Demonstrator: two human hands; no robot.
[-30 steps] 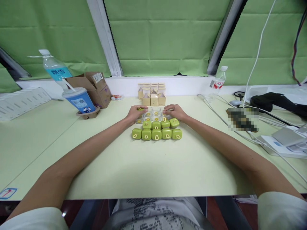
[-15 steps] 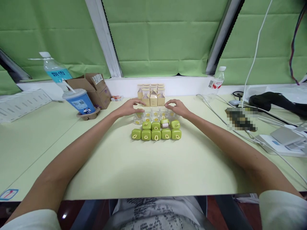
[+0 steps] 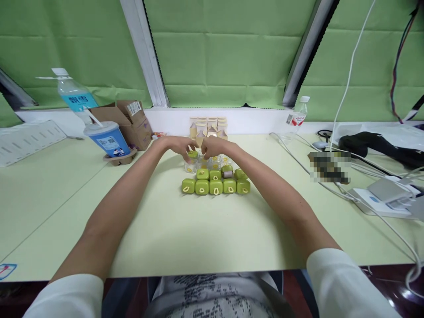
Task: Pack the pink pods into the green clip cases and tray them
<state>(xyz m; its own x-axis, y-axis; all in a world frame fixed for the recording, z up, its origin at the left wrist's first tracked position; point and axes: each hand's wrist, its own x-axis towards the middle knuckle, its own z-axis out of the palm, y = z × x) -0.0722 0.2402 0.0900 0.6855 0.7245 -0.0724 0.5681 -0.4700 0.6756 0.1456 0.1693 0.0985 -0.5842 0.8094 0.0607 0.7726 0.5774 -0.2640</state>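
My left hand (image 3: 180, 146) curves round a small green case (image 3: 192, 154) at the back left of the group, thumb and fingers on its sides. Close beside it, my right hand (image 3: 213, 145) is closed with fingertips pointing down over the clear plastic containers (image 3: 216, 162); what it pinches is hidden. These clear containers bear yellow marks. In front stand several glossy green cases (image 3: 215, 187) with pale loop-shaped marks, in two rows. One case (image 3: 227, 172) in the back row shows a pale lower part under its green lid.
Small open cardboard boxes (image 3: 201, 128) stand behind my hands against the wall. On the left are a brown carton (image 3: 137, 126), a blue cup (image 3: 111, 141) in a holder and a water bottle (image 3: 77, 97). A clear bottle (image 3: 298, 115) and white cables (image 3: 318, 180) lie to the right.
My right hand has moved left from the right end of the clear containers to beside my left hand, its fingers closing. My left hand has shifted slightly, closer round the green case.
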